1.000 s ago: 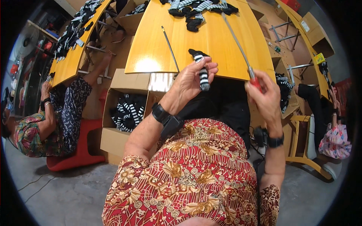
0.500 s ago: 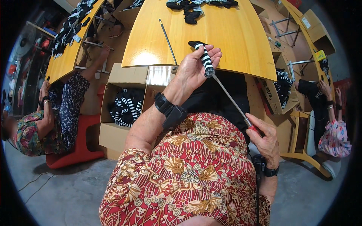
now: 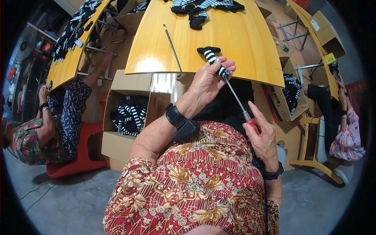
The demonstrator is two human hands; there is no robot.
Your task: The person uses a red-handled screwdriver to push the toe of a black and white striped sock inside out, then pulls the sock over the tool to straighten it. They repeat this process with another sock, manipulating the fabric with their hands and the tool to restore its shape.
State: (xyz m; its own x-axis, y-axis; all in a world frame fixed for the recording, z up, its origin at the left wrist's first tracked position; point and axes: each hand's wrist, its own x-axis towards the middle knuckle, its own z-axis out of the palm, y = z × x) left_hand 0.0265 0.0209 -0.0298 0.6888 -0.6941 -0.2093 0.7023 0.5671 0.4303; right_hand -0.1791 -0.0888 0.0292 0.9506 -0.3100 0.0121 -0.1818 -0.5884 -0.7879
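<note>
The left hand [image 3: 206, 81] has its fingers curled round a striped knit piece [image 3: 210, 56] at the surface's [image 3: 246, 43] near edge, while the right hand's [image 3: 263, 137] fingers, index extended, hold a red-handled tool [image 3: 236, 96] meeting its lower end.

The little sock [image 3: 210, 55] has black and white stripes and a plain black end. It is held up on a slant, the black end over the counter [image 3: 156, 51], the other end by the middle of the near edge. The poking tool [image 3: 237, 96] has a thin, straight metal rod and a red handle. Its tip meets the sock's lower end.
</note>
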